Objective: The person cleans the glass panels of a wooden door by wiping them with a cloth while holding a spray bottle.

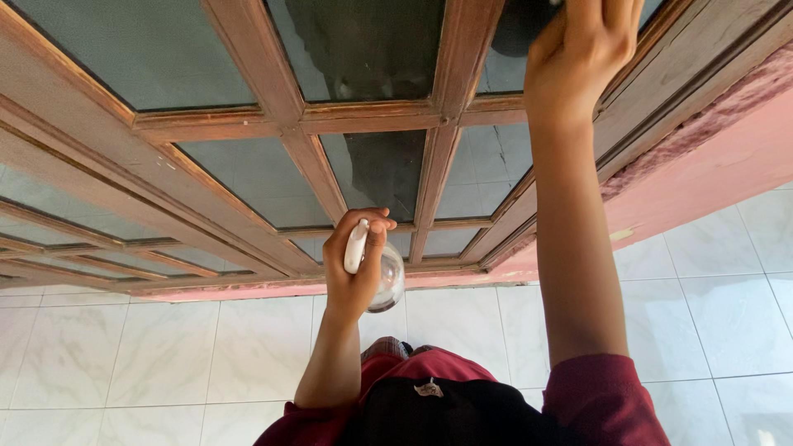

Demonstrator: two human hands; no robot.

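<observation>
My left hand [353,264] grips a clear spray bottle [388,281] with a white nozzle [356,246], held low in front of the bottom panes of a wooden-framed glass window [285,124]. My right hand [578,49] is raised high and presses flat against an upper right glass pane, over something dark [520,29] that is mostly hidden by the fingers and the frame's top edge. I cannot tell what the dark thing is. Both arms wear dark red sleeves.
The window's brown wooden bars [438,165] split the glass into several panes. A pink wall [710,173] runs along the right side of the frame. White marble-look floor tiles [165,355] lie below.
</observation>
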